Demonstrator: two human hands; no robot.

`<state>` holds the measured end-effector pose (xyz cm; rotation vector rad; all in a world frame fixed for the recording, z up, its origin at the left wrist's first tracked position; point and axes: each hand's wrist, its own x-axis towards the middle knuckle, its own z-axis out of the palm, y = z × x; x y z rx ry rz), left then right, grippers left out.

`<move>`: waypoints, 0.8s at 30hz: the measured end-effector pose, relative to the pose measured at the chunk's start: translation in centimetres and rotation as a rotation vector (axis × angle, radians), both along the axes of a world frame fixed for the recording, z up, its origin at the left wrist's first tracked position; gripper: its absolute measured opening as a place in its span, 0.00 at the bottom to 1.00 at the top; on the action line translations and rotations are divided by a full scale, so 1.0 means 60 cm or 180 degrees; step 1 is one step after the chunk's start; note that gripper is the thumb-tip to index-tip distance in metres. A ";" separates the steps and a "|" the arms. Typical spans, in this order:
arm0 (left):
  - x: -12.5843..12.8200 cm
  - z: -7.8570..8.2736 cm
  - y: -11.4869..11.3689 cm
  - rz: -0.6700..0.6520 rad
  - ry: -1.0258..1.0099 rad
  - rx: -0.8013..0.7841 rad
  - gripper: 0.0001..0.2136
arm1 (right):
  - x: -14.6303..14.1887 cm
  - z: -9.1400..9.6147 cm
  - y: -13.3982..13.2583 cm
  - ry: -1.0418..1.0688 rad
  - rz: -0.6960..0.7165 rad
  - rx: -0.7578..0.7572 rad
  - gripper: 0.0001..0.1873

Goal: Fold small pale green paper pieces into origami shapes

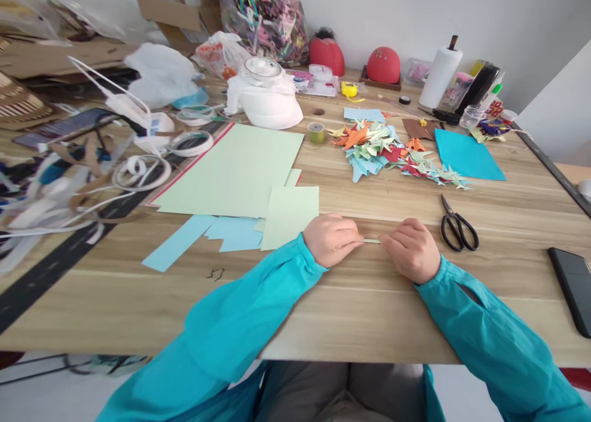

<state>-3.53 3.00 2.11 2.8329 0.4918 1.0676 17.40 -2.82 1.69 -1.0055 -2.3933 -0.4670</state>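
My left hand (333, 239) and my right hand (410, 249) are both closed, each pinching one end of a small pale green piece of paper (371, 241). Only a narrow strip of that paper shows between my fingers; the rest is hidden. Both hands are low over the wooden table. Just left of my left hand lies a pale green paper sheet (292, 215), overlapping a larger green sheet (235, 169). Light blue paper pieces (237, 232) stick out beneath them. Black-handled scissors (457, 228) rest to the right of my right hand.
A heap of folded paper cranes (369, 142) lies beyond my hands, beside a bright blue sheet (468, 154). A thread spool (316, 133) stands nearby. Tangled white cables and tape rolls (190, 143) crowd the left. A phone (572, 289) lies near the right edge.
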 end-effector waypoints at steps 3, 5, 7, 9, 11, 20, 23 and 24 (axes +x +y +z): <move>-0.002 -0.002 0.002 0.0008 -0.0158 -0.0017 0.09 | 0.004 -0.002 0.002 0.0002 -0.0077 -0.0011 0.07; -0.002 0.000 0.002 0.0006 -0.0153 -0.0033 0.09 | 0.006 -0.002 0.003 -0.0004 -0.0098 -0.0018 0.07; -0.001 0.006 -0.002 0.0012 -0.0184 -0.0083 0.09 | 0.006 -0.003 0.004 -0.0035 -0.0097 -0.0042 0.07; 0.003 0.011 -0.007 0.0053 -0.0282 -0.0122 0.08 | 0.006 -0.003 0.003 -0.0077 -0.0102 -0.0091 0.08; 0.009 0.013 -0.013 0.0082 -0.0301 -0.0084 0.08 | 0.005 -0.003 0.003 -0.0095 -0.0096 -0.0159 0.08; 0.016 -0.002 -0.020 0.0464 -0.0057 0.0479 0.11 | 0.002 0.002 0.003 0.0924 -0.0703 -0.0329 0.17; 0.020 0.000 -0.027 0.0660 -0.0140 0.0658 0.11 | -0.008 0.002 -0.004 0.1606 -0.0873 -0.0616 0.11; 0.025 0.000 -0.031 0.0696 -0.0127 0.0720 0.11 | -0.014 0.001 -0.007 0.1710 -0.0859 -0.0830 0.13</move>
